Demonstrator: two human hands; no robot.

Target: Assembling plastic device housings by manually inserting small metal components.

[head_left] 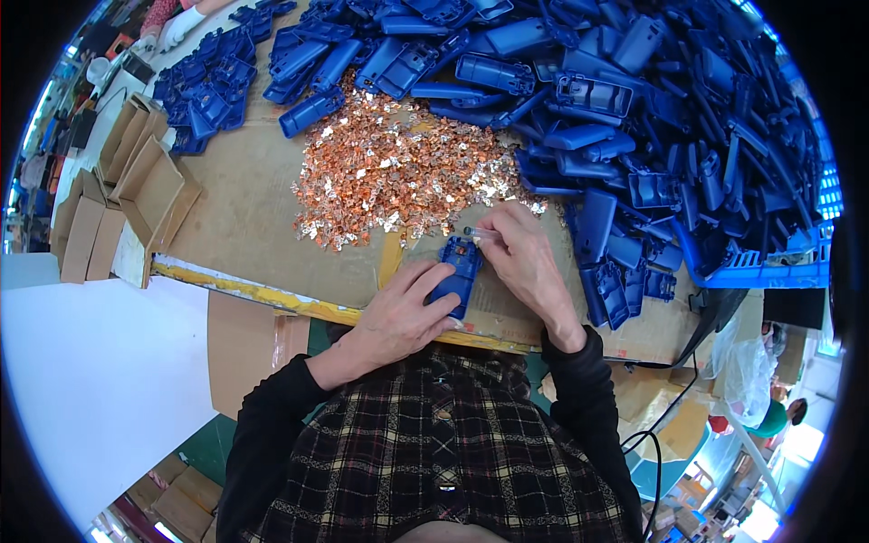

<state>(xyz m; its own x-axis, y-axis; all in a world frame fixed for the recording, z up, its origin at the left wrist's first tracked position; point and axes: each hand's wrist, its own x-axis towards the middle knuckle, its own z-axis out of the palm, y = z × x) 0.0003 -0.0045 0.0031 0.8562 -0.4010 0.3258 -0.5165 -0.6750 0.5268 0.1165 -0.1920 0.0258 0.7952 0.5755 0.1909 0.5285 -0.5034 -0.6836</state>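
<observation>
Near the table's front edge, my left hand is closed around a blue plastic housing, its hollow, ribbed end facing away from me. A small copper-coloured piece shows in that end. My right hand pinches a slim, clear-and-metal rod-like tool just beside the housing's far end; its exact kind is not clear. Beyond both hands spreads a heap of small copper-coloured metal clips.
A large pile of blue housings covers the back and right, partly in a blue crate. Smaller blue parts lie at the back left. Open cardboard boxes stand left. Another person's hand shows at the far left. A black cable hangs at right.
</observation>
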